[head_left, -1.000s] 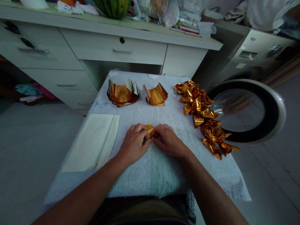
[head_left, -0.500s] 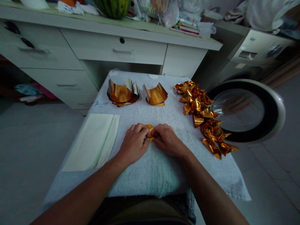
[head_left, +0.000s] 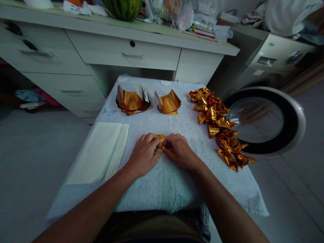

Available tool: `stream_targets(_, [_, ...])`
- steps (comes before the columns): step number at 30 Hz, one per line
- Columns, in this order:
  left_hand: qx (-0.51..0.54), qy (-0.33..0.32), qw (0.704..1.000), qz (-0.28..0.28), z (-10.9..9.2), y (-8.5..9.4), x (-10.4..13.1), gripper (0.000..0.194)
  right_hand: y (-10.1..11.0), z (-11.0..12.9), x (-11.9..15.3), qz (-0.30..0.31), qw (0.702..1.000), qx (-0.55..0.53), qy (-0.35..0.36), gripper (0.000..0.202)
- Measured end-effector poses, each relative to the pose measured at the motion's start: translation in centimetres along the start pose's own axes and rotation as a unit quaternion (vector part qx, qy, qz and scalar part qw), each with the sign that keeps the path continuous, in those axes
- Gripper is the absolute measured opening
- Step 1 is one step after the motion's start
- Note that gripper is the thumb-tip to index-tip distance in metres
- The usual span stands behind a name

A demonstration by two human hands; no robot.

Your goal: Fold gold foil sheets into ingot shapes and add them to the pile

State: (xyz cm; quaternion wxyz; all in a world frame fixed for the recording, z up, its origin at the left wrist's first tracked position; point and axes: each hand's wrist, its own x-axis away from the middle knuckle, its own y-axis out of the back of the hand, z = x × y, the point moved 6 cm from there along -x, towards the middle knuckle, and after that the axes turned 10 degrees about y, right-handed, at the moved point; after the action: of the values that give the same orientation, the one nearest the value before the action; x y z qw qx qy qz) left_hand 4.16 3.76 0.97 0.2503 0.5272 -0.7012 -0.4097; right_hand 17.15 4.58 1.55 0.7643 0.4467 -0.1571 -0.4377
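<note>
A small piece of gold foil paper (head_left: 161, 137) lies between my hands at the middle of the cloth-covered table (head_left: 162, 189). My left hand (head_left: 146, 148) has its fingers closed on the foil's left side. From the right, my right hand (head_left: 178, 148) pinches the same piece, knuckles up. Most of the foil is hidden under the fingers. Beyond the hands stand two curled stacks of gold foil sheets, a larger stack (head_left: 130, 100) and a smaller stack (head_left: 168, 102). A row of folded gold foil pieces (head_left: 214, 114) runs down the table's right side.
Folded pale paper sheets (head_left: 97, 152) lie at the left of the table. Behind it is a white drawer cabinet (head_left: 152, 55) with a watermelon (head_left: 123, 8) and bags on top. A washing machine's open round door (head_left: 263, 119) juts out close to the right edge.
Both hands stay nearly in place on the foil, with only slight finger movement. The view has shifted a little.
</note>
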Motion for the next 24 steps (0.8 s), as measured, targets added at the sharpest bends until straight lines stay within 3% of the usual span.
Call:
stream_targets(12, [-0.009,-0.012,0.999,0.052,0.42,-0.31,-0.03,0.022,-0.4,0.53,0.11,0.0,0.999,0.042,-0.034,0.008])
stream_targets(24, [-0.004,-0.007,0.997,0.08,0.11,-0.32,-0.2,0.027,0.16,0.61,0.31,0.052,0.999,0.008,-0.002,0.037])
